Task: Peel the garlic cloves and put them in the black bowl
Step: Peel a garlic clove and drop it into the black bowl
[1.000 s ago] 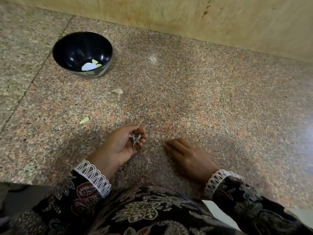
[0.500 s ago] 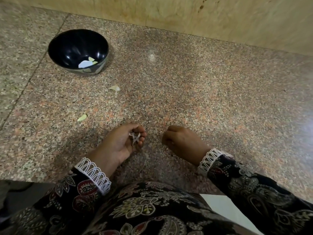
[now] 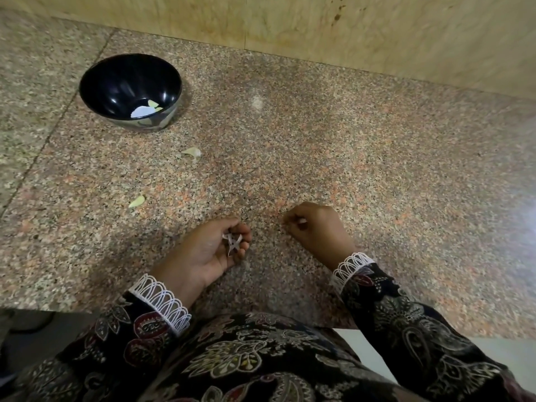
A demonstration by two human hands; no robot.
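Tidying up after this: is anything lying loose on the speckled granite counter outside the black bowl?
Yes. Two pale garlic pieces lie on the granite counter, apart from the black bowl: one whitish just below it, one yellowish-green nearer the left hand.

No legible text or labels.

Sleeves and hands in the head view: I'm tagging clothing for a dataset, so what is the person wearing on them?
Both arms wear long dark sleeves printed with floral and paisley shapes in grey, cream and dull red. Each cuff ends in white looped lace trim. The left hand and right hand are bare: no gloves, and no rings or watch show.
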